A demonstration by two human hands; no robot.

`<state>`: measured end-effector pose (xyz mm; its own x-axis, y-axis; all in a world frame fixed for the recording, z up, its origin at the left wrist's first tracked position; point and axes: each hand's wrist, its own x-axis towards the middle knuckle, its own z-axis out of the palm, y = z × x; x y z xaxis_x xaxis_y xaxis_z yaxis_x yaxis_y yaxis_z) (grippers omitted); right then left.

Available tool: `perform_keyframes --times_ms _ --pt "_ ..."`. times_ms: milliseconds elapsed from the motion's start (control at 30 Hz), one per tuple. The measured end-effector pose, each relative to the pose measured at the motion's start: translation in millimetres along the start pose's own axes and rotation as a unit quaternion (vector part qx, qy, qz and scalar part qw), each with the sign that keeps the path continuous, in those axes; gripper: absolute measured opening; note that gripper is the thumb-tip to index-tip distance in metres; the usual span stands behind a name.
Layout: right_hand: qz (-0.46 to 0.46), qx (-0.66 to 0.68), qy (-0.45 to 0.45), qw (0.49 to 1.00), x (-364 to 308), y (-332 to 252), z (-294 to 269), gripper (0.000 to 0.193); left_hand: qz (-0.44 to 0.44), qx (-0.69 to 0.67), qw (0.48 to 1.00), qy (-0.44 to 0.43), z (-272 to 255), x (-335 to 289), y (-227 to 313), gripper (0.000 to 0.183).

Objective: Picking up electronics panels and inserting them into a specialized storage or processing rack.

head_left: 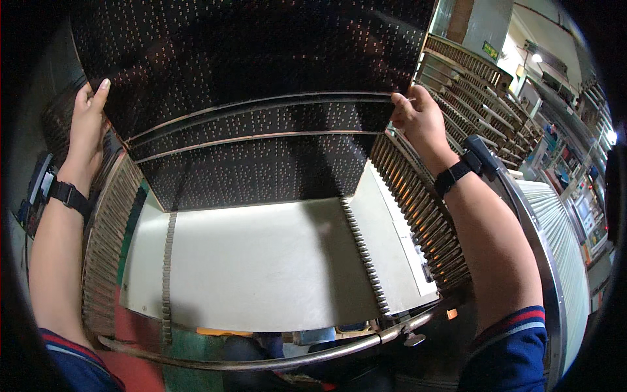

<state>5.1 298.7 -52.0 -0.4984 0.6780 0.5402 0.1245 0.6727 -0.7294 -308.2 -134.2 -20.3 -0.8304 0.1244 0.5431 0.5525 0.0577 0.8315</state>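
Note:
A large black panel (pixel 261 72) with rows of small bright dots, looking like a circuit board panel, stands upright in front of me. Two pale-edged bands run across its lower half. My left hand (pixel 90 124) is closed on its left edge, thumb up and the other fingers partly hidden. At the right edge, my right hand (pixel 421 117) pinches the panel between thumb and fingers. Below it lies a pale flat base (pixel 261 261), crossed by two toothed strips, the left one (pixel 168 274) and the right one (pixel 366 258). I cannot tell whether the panel rests in their teeth.
Slotted side racks flank the base, one on the left (pixel 108 242) and one on the right (pixel 418 209). A metal bar (pixel 261 361) with a knob (pixel 414 338) curves across the near side. More slotted racks (pixel 477 104) stand at far right, beside a pale ribbed surface (pixel 555 242).

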Motion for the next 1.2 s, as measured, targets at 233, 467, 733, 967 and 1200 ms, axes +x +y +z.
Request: perform_keyframes --times_ms 233,467,733,967,1200 --pt "0.008 0.012 -0.021 1.0 3.9 11.0 10.2 0.035 -0.003 0.031 0.999 0.017 5.9 -8.5 10.7 0.085" --pt "0.028 0.038 -0.069 0.996 5.7 27.9 18.0 0.033 0.016 -0.05 0.998 -0.038 -0.5 12.3 -31.2 0.068" --pt "-0.028 0.031 -0.004 0.999 16.0 27.0 -4.0 0.032 0.024 -0.104 0.994 0.017 12.7 -12.8 -13.0 0.041" --pt "-0.047 0.031 -0.053 0.997 13.3 19.0 -14.8 0.036 0.018 -0.17 0.984 0.057 13.8 -11.3 -8.8 0.039" --pt "-0.014 -0.007 -0.085 0.996 -6.9 7.9 -19.6 0.024 0.023 -0.193 0.981 0.015 18.4 -22.8 -6.2 0.052"
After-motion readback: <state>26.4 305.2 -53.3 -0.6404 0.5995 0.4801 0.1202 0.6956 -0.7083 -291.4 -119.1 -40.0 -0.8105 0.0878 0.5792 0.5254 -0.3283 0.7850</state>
